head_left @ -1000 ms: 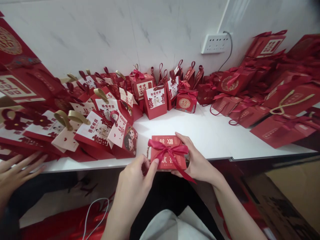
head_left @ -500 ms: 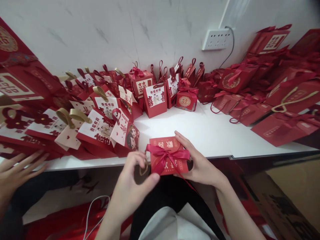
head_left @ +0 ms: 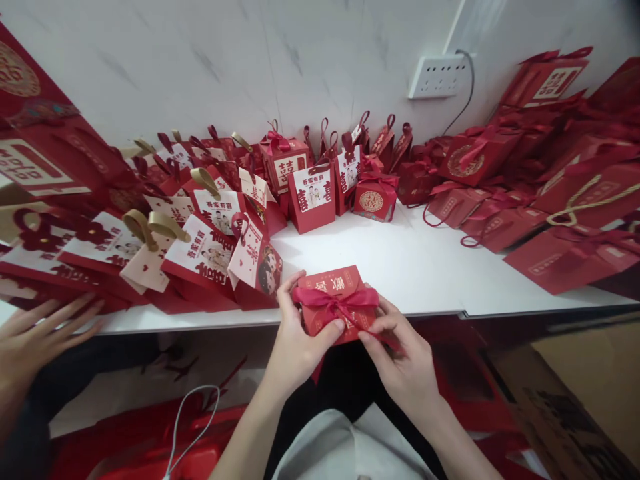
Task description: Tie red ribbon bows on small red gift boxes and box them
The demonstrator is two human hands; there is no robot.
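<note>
A small red gift box (head_left: pixel 336 275) with gold lettering is held over the front edge of the white table. Around it runs a crimson ribbon (head_left: pixel 313 297) tied in a bow. My left hand (head_left: pixel 300 340) grips the box from its left side, thumb pressed on top beside the knot. At the lower right corner, my right hand (head_left: pixel 405 353) has thumb and forefinger pinched on the ribbon's tail; its other fingers are curled at the box's right side. The underside of the box is hidden.
Red and white gift bags (head_left: pixel 200 257) stand in rows at left. Stacked red boxes (head_left: pixel 565 257) fill the right. A power strip (head_left: pixel 437 77) is on the wall. Another person's hand (head_left: pixel 45 340) rests near the left table edge. A cardboard box (head_left: pixel 590 373) is low at right.
My left hand, earlier apart from the box near a gold cord, now grips its left side. My right hand has shifted from holding the right side to pinching the ribbon's tail.
</note>
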